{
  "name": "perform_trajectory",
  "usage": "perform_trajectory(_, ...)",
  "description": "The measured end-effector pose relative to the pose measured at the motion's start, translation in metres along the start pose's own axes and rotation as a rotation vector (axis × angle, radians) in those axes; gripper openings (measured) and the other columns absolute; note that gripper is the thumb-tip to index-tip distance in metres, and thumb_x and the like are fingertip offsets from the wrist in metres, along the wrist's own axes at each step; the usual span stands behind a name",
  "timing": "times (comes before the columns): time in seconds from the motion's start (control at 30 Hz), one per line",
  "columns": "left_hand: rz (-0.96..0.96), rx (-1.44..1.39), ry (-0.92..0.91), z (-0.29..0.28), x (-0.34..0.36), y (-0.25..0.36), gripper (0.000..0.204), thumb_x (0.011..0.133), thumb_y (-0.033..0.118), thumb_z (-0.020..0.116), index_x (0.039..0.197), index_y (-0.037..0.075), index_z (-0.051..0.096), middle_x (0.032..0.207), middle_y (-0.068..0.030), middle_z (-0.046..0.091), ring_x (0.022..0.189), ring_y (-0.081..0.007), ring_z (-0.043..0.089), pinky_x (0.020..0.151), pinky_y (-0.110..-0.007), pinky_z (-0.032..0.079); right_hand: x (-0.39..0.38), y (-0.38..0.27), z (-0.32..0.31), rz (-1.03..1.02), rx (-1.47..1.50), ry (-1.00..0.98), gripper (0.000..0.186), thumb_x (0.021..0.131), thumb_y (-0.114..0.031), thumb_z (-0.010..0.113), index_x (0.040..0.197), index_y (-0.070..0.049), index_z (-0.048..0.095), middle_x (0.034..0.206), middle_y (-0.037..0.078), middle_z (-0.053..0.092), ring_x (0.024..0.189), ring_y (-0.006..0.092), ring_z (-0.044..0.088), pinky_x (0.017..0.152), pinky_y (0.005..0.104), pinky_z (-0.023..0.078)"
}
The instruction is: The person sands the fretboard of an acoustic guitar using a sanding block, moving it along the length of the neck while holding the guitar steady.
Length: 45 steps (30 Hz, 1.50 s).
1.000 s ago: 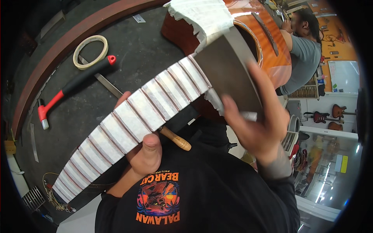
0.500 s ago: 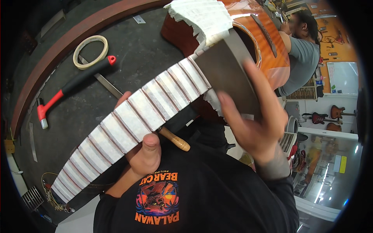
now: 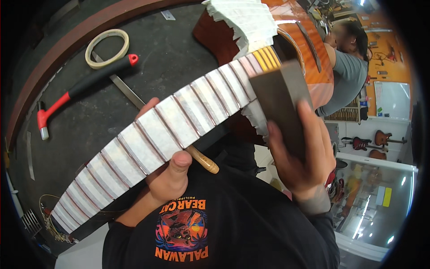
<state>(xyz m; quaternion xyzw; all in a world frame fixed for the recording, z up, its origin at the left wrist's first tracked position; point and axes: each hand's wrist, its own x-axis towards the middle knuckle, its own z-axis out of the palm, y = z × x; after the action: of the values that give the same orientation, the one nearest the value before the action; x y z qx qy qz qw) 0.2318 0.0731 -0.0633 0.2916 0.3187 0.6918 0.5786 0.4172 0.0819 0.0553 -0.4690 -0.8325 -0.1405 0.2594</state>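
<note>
On the taped guitar neck (image 3: 170, 130), right hand (image 3: 298, 166) with a grey block (image 3: 280, 103).

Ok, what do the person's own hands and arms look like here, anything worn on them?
Both hands are bare: no gloves, and no rings that I can make out. The left hand leads into a bare forearm with no sleeve showing. The right hand has a grey band or cuff at the wrist; its forearm is out of view. The person wears a black T-shirt with an orange and blue graphic print.
</note>
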Motion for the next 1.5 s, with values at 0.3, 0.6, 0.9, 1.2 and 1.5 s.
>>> perform_trajectory(0.3, 0.004, 0.008, -0.062, -0.005, 0.001, -0.002, 0.097, 0.086, 0.043, 0.075, 0.15, -0.004, 0.02, 0.142, -0.0149, 0.046, 0.134, -0.0243, 0.044, 0.113, -0.041, 0.032, 0.038, 0.009, 0.022, -0.147, -0.056, -0.035, 0.049, 0.074, 0.007, 0.079, 0.121, 0.005, 0.064, 0.113, 0.019, 0.07, 0.097, 0.0312, 0.07, 0.084, 0.0356, 0.055)
perform_trajectory(0.6, -0.035, -0.065, -0.07, -0.002, 0.003, 0.003, 0.1, 0.083, 0.04, 0.079, 0.149, -0.004, 0.018, 0.137, -0.0145, 0.051, 0.128, -0.0211, 0.05, 0.111, -0.037, 0.036, 0.029, 0.004, 0.017, -0.13, -0.131, -0.042, 0.052, 0.072, 0.008, 0.08, 0.122, 0.006, 0.063, 0.112, 0.02, 0.07, 0.096, 0.0319, 0.07, 0.083, 0.0366, 0.056)
perform_trajectory(0.9, -0.028, 0.0, -0.121, -0.007, 0.004, 0.002, 0.099, 0.085, 0.039, 0.078, 0.149, -0.005, 0.018, 0.138, -0.0145, 0.051, 0.129, -0.0217, 0.049, 0.111, -0.037, 0.036, 0.014, -0.001, 0.007, -0.053, -0.126, -0.036, 0.052, 0.072, 0.007, 0.08, 0.122, 0.005, 0.063, 0.112, 0.019, 0.07, 0.095, 0.0311, 0.07, 0.084, 0.0371, 0.055)
perform_trajectory(1.2, -0.042, -0.081, -0.086, -0.004, 0.004, 0.004, 0.097, 0.085, 0.038, 0.078, 0.148, -0.006, 0.019, 0.136, -0.015, 0.053, 0.128, -0.0217, 0.05, 0.111, -0.037, 0.035, 0.01, -0.001, 0.017, -0.116, -0.107, 0.066, 0.051, 0.068, 0.01, 0.076, 0.118, -0.001, 0.069, 0.1, 0.015, 0.07, 0.08, 0.0286, 0.066, 0.073, 0.0355, 0.054)
perform_trajectory(1.5, 0.024, -0.043, -0.092, -0.005, 0.005, 0.0, 0.099, 0.084, 0.04, 0.079, 0.149, -0.006, 0.02, 0.137, -0.0141, 0.051, 0.128, -0.0215, 0.05, 0.111, -0.038, 0.035, 0.039, 0.007, 0.021, -0.154, -0.087, -0.024, 0.054, 0.071, 0.006, 0.082, 0.122, 0.005, 0.063, 0.109, 0.021, 0.07, 0.095, 0.0321, 0.071, 0.084, 0.0371, 0.057)
